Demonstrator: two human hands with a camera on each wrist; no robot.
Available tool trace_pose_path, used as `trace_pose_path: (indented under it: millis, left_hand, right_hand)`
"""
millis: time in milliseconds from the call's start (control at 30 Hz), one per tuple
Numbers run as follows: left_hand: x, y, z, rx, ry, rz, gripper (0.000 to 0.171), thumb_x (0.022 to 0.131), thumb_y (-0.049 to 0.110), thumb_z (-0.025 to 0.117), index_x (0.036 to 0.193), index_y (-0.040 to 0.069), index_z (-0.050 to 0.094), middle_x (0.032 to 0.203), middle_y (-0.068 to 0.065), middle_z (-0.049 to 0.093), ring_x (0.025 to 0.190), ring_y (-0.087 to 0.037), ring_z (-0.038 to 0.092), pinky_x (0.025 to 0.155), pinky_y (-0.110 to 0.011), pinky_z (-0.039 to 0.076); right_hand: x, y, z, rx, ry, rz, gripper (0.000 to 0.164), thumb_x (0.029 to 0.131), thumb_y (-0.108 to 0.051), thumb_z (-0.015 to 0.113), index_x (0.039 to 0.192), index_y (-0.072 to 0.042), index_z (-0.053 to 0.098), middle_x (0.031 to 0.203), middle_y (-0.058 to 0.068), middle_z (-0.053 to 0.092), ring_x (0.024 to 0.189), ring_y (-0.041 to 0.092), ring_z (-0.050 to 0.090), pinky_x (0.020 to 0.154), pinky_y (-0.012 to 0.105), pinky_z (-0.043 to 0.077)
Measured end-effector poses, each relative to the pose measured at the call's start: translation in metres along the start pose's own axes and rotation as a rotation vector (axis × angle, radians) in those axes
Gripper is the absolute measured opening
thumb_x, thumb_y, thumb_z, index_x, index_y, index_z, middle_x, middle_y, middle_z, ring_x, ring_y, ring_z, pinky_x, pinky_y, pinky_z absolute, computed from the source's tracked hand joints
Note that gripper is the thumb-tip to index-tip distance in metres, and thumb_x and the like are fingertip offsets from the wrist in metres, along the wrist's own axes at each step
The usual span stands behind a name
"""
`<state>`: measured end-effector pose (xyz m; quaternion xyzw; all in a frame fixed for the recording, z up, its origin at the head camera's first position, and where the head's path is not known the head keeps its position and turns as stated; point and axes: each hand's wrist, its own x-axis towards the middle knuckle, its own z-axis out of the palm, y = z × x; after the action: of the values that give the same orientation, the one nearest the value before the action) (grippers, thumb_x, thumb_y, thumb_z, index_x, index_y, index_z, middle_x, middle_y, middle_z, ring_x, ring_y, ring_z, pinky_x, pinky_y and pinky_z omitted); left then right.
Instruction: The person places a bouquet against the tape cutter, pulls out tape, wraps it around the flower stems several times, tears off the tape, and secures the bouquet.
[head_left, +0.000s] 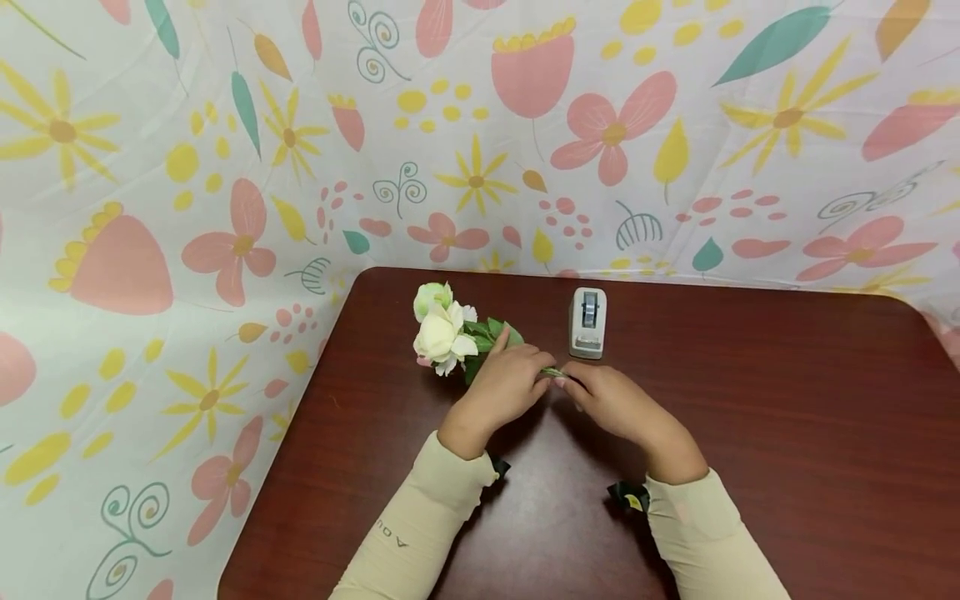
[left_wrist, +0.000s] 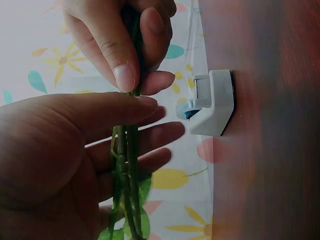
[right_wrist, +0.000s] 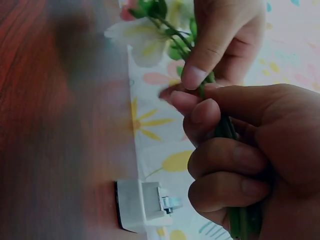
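A bunch of artificial flowers (head_left: 441, 335) with white and cream blooms points to the left, held above the table. My left hand (head_left: 504, 385) pinches its green stems (left_wrist: 130, 175) between thumb and fingers, just below the leaves (head_left: 487, 332). Close beside it, my right hand (head_left: 618, 407) grips the lower stems, its fingers curled round them in the right wrist view. Both thumbs nearly meet on the stems. Part of the bunch is hidden behind the left hand in the head view.
Beyond the hands, a white tape dispenser (head_left: 588, 325) with a roll of clear tape stands on the dark red-brown table (head_left: 787, 417). A flower-patterned cloth (head_left: 480, 108) hangs along the table's back and left edges.
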<state>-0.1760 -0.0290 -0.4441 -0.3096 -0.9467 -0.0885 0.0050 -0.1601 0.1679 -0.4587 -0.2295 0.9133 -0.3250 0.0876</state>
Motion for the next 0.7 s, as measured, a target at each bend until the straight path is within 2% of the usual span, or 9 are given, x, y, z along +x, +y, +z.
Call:
trace_pose_path:
  millis: [67,167,233,300,433,533,633,700]
  left_hand:
    - [-0.001,0.000,0.001,0.006,-0.013,0.004,0.021,0.100,0.030,0.064,0.120,0.025,0.070,0.112,0.007,0.072,0.113,-0.013,0.066,0.122,-0.050,0.029]
    - [-0.003,-0.001,0.003,0.005,-0.036,0.024,0.019,0.102,0.031,0.062,0.117,0.025,0.070,0.108,0.007,0.071,0.106,-0.014,0.067,0.108,-0.042,0.042]
    - [-0.003,-0.003,0.003,-0.010,-0.047,0.053,0.017,0.102,0.032,0.061,0.115,0.025,0.070,0.105,0.007,0.071,0.103,-0.014,0.067,0.097,-0.038,0.045]
    - [-0.003,-0.006,0.003,-0.044,-0.065,0.082,0.017,0.102,0.031,0.061,0.116,0.025,0.070,0.104,0.008,0.071,0.101,-0.011,0.067,0.092,-0.035,0.045]
    - [0.000,-0.011,-0.001,-0.136,-0.115,0.138,0.018,0.103,0.030,0.060,0.117,0.025,0.070,0.106,0.008,0.070,0.098,-0.008,0.066,0.089,-0.031,0.049]
    - [0.003,-0.014,-0.004,-0.189,-0.157,0.168,0.023,0.104,0.031,0.059,0.122,0.025,0.070,0.113,0.008,0.071,0.103,-0.007,0.067,0.090,-0.028,0.052]
    - [0.006,-0.018,-0.006,-0.272,-0.201,0.175,0.026,0.104,0.032,0.058,0.127,0.026,0.070,0.121,0.010,0.072,0.111,-0.005,0.066,0.096,-0.025,0.051]
    - [0.007,-0.020,-0.008,-0.343,-0.233,0.173,0.028,0.104,0.032,0.057,0.130,0.027,0.069,0.120,0.009,0.073,0.105,-0.002,0.067,0.096,-0.023,0.051]
  right_hand:
    - [-0.002,0.002,0.000,0.000,-0.018,-0.002,0.019,0.107,-0.028,0.051,0.092,-0.022,0.060,0.065,-0.010,0.050,0.060,0.005,0.050,0.065,0.026,0.043]
    - [-0.004,0.005,-0.001,0.010,-0.049,-0.007,0.017,0.107,-0.027,0.052,0.094,-0.022,0.063,0.066,-0.010,0.050,0.062,0.005,0.051,0.067,0.026,0.044]
    - [-0.006,0.007,-0.002,0.016,-0.061,-0.014,0.017,0.107,-0.027,0.052,0.097,-0.021,0.064,0.067,-0.010,0.050,0.064,0.004,0.052,0.068,0.026,0.044]
    - [-0.007,0.009,-0.004,0.031,-0.070,-0.016,0.018,0.107,-0.029,0.052,0.100,-0.020,0.066,0.068,-0.011,0.050,0.066,0.004,0.052,0.069,0.026,0.044]
    - [-0.011,0.012,-0.009,0.054,-0.086,-0.022,0.020,0.107,-0.032,0.051,0.104,-0.021,0.067,0.069,-0.011,0.050,0.067,0.004,0.053,0.068,0.026,0.044]
    - [-0.013,0.014,-0.013,0.060,-0.096,-0.030,0.020,0.107,-0.033,0.050,0.106,-0.023,0.067,0.069,-0.011,0.050,0.067,0.004,0.052,0.068,0.026,0.044]
    - [-0.016,0.013,-0.017,0.058,-0.102,-0.037,0.020,0.107,-0.032,0.050,0.108,-0.023,0.068,0.069,-0.011,0.049,0.067,0.004,0.052,0.068,0.026,0.044]
    - [-0.017,0.014,-0.019,0.058,-0.106,-0.040,0.021,0.107,-0.033,0.050,0.109,-0.023,0.069,0.069,-0.012,0.049,0.067,0.003,0.051,0.068,0.025,0.044]
